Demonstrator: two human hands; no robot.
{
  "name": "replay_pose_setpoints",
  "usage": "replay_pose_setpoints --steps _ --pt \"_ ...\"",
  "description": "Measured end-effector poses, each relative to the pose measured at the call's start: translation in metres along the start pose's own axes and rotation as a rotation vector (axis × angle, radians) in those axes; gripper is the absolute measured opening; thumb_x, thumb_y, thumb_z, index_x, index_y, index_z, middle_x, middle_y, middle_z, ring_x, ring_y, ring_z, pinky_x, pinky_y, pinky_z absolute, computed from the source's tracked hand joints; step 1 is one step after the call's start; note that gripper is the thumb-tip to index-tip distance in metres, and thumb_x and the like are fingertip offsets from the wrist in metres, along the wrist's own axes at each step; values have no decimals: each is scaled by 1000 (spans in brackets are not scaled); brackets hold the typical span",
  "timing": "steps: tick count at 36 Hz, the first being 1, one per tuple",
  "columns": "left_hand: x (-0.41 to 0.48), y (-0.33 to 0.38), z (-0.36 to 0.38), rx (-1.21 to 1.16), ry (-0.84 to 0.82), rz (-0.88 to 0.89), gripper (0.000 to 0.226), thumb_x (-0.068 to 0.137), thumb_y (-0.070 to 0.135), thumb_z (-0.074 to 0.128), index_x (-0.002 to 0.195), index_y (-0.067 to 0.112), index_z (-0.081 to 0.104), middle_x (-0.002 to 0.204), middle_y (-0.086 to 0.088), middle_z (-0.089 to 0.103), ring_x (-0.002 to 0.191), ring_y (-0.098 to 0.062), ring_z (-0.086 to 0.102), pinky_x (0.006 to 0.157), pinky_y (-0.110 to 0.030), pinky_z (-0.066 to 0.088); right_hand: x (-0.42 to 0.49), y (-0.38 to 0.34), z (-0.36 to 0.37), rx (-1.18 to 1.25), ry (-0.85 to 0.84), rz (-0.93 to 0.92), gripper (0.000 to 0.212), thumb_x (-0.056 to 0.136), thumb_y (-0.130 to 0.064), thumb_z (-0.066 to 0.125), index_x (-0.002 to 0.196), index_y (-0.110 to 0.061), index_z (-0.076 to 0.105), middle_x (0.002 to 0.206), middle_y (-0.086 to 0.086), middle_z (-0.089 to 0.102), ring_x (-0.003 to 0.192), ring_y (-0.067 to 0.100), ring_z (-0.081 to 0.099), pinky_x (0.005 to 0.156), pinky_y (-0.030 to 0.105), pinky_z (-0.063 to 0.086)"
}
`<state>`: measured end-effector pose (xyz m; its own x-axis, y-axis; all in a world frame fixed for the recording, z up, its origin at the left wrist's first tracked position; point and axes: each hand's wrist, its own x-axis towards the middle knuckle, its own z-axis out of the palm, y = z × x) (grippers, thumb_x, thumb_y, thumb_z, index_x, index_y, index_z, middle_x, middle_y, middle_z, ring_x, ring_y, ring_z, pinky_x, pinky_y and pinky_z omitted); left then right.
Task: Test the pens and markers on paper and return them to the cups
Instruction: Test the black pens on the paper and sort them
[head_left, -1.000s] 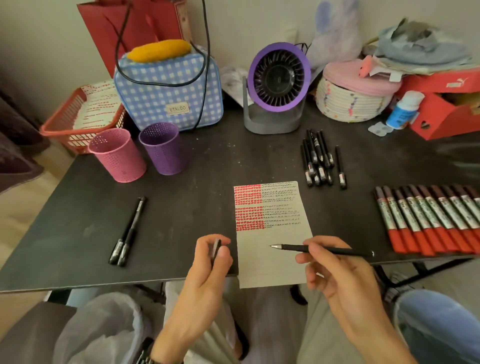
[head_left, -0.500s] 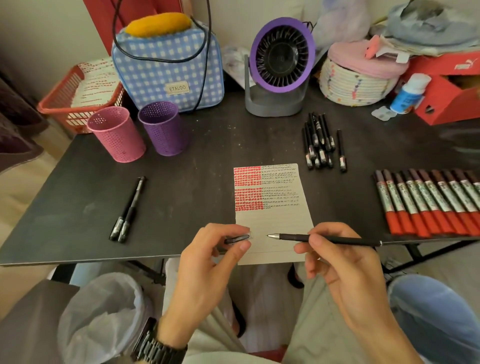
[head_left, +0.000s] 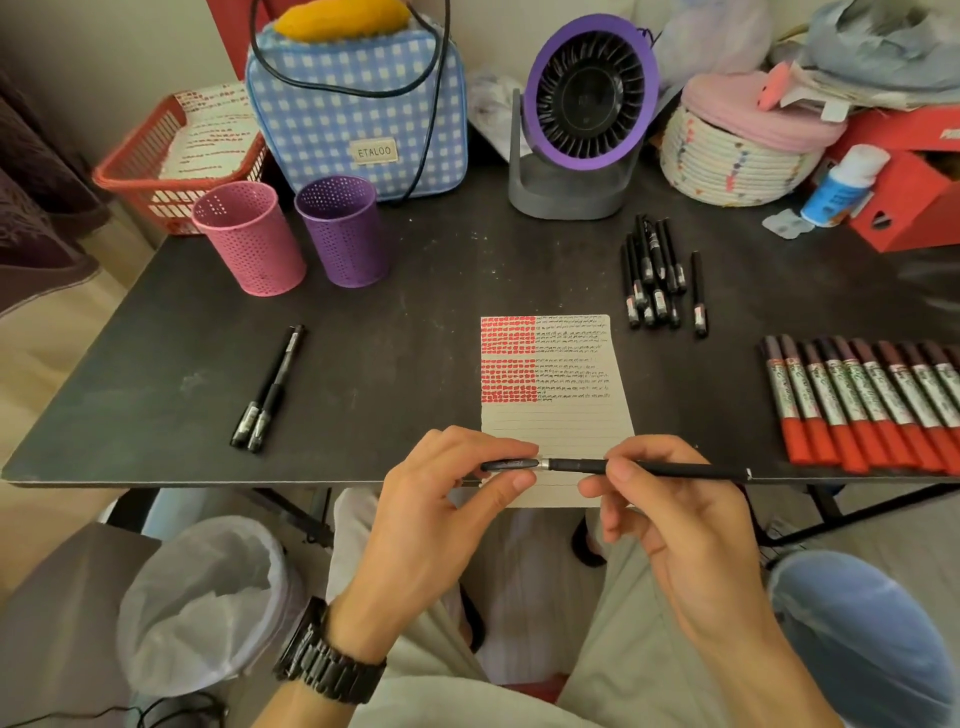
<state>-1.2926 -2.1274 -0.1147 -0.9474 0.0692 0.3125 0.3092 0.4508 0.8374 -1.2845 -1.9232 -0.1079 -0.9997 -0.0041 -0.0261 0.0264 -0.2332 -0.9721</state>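
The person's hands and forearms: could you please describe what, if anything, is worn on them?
Both are bare: no gloves or sleeves show on the left hand or the right hand. The left wrist carries a black wristwatch with a chunky link bracelet. No rings are visible on the fingers that show.

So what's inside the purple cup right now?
No pen sticks above the rim of the purple cup; only its perforated inner wall shows. The near wall hides its bottom, so something short there cannot be ruled out.
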Motion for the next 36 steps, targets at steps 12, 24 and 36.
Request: replay_pose_setpoints --steps 12,24,36 --pt "3 9 3 -22 -2 18 22 84 36 75 106 32 79 95 15 71 95 -18 64 80 -38 54 0 3 13 10 3 5 42 75 -49 85 90 -12 74 77 19 73 59 21 62 56 29 52" --pt "4 1 -10 -48 -244 -127 18 91 42 72 107 40 77 99 19 71 98 -15 65 82 -31 52 -3 11 8 -69 -9 68 52 69 -57 87 96 -14 77 81 21 74 66 24 69 62 29 58" --pt "12 -8 -77 -66 -429 -273 17 93 40 71 109 34 76 94 19 75 82 6 62 73 -8 42 31 8 53 -219 -199 136 30 64 -40 78 91 -27 81 79 13 76 68 20 71 64 23 58"
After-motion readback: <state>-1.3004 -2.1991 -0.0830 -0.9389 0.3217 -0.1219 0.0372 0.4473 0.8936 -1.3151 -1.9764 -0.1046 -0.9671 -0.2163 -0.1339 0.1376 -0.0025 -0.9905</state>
